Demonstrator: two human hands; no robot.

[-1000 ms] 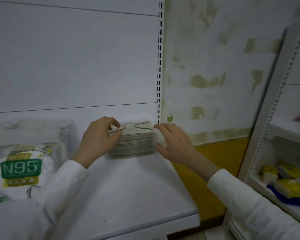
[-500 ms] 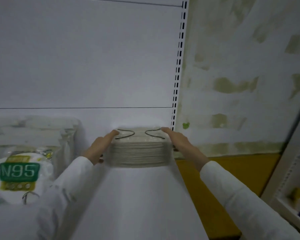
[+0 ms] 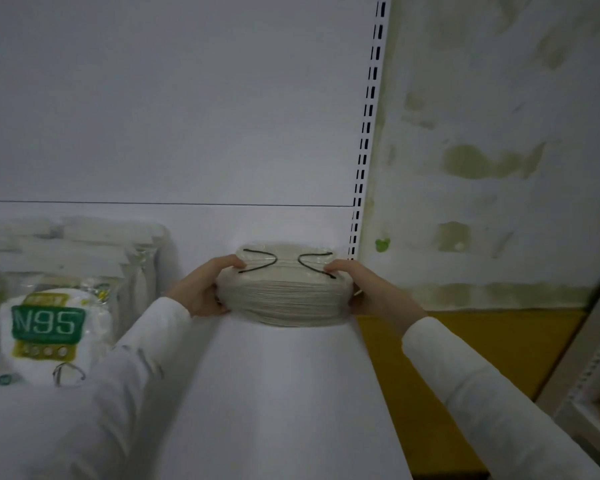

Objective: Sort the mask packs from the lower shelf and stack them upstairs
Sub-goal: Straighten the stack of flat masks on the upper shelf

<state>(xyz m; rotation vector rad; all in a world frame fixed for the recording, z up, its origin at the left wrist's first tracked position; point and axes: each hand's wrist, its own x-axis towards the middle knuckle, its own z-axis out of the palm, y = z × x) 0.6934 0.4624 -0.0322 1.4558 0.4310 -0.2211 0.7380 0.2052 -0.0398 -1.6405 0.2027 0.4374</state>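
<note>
Stacking on the upper shelf (image 3: 274, 393) appears to be the step in hand: the mask pack (image 3: 284, 299) is gripped at its ends, by the left hand (image 3: 201, 289) at its 9 o'clock and the right hand (image 3: 371, 292) at its 3 o'clock. It is held at the shelf's 1 o'clock corner, beside the slotted upright (image 3: 364, 150); N95 packs (image 3: 49, 323) lie at 9 o'clock. Next, squaring against the back panel and a clean release are called for.

A: How many views?
B: 1, worn on the head, wide-angle, facing forward and a little down along the shelf (image 3: 291, 403) toward its back panel (image 3: 170, 116).
A: How near?
B: Close; the left hand (image 3: 201, 289) and right hand (image 3: 378, 294) gripping the mask pack (image 3: 284, 299) sit mid-frame, sleeves (image 3: 482, 393) at the bottom corners, patchy wall (image 3: 499, 98) at right.
</note>
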